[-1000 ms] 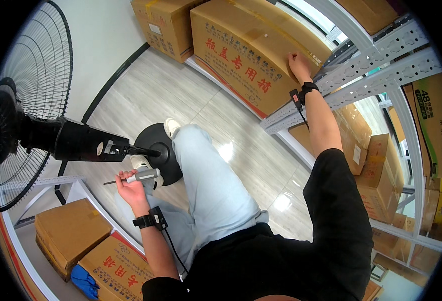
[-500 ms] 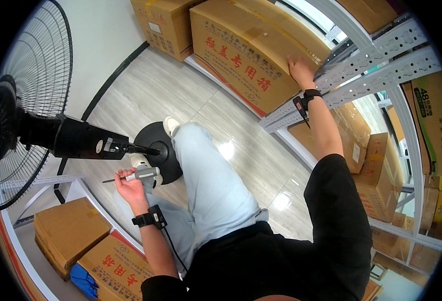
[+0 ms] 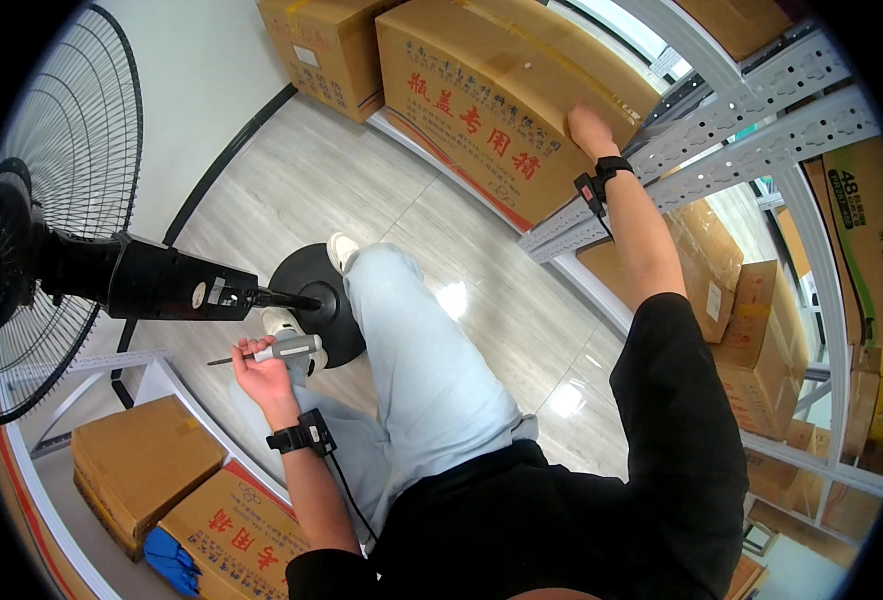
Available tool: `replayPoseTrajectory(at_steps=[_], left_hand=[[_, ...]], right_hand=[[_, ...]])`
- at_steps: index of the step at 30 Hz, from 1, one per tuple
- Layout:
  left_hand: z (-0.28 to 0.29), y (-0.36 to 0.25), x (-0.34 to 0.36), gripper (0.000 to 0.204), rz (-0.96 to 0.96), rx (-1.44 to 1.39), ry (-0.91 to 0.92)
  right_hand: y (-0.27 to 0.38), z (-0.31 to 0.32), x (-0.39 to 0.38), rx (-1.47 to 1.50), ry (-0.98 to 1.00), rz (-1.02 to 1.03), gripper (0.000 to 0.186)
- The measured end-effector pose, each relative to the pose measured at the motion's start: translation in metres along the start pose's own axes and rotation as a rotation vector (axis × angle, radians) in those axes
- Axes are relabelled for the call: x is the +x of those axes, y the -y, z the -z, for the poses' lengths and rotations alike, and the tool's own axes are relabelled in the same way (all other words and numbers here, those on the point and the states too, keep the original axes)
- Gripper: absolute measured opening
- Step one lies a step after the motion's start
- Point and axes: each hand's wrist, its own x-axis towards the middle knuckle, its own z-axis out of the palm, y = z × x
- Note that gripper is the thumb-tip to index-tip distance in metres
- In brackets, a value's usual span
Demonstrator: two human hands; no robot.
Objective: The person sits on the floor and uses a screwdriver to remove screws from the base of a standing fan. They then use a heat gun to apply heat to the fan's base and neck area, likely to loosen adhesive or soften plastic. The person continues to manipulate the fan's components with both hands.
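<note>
My left hand (image 3: pixel 261 370), palm up at lower left, holds a grey-handled screwdriver (image 3: pixel 291 347), its thin dark shaft pointing left, below the black neck of a standing fan (image 3: pixel 161 280). My right hand (image 3: pixel 590 130) is at the top of a large cardboard box (image 3: pixel 458 105) at upper right, fingers bent toward its surface; whether they grip anything is unclear. A small pale speck (image 3: pixel 527 66) lies on that box. Both wrists wear black straps with small devices.
The fan's round base (image 3: pixel 329 345) stands between my feet, its cage filling the left edge. Perforated metal shelving (image 3: pixel 721 135) with stacked boxes (image 3: pixel 756 385) runs along the right. A low shelf at lower left holds boxes (image 3: pixel 146 460) and blue cloth (image 3: pixel 169 560). A pale wall rises behind.
My right hand dipped slightly down the box, then moved a little up and left, with the forearm following. My left hand and the screwdriver have stayed almost still.
</note>
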Motion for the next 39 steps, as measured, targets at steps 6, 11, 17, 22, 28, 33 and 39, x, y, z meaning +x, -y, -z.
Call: replayPoseTrajectory(at_steps=[6, 11, 17, 22, 28, 33, 39], left_hand=[[0.003, -0.002, 0.002, 0.022, 0.003, -0.005, 0.009], [-0.002, -0.001, -0.001, 0.022, -0.016, 0.008, -0.018], [-0.003, 0.001, 0.000, 0.022, -0.001, 0.010, -0.016], [0.000, -0.004, -0.001, 0.023, -0.014, -0.009, -0.009], [-0.005, 0.002, -0.001, 0.023, 0.004, -0.017, -0.021], [-0.005, -0.002, -0.002, 0.022, -0.020, 0.006, -0.008], [-0.007, 0.001, -0.003, 0.022, -0.016, 0.018, -0.022]], right_hand=[[0.008, 0.001, 0.001, -0.030, 0.008, -0.083, 0.032], [0.010, 0.000, 0.002, -0.053, 0.043, -0.093, 0.033], [-0.011, -0.011, 0.015, 0.030, 0.045, -0.106, 0.033], [0.004, -0.006, 0.012, 0.132, 0.030, -0.162, 0.032], [-0.023, -0.026, 0.025, 0.082, 0.020, -0.131, 0.035], [-0.032, -0.024, 0.025, 0.805, -0.058, -0.269, 0.016], [-0.058, -0.005, 0.022, 2.502, 0.038, -0.597, 0.015]])
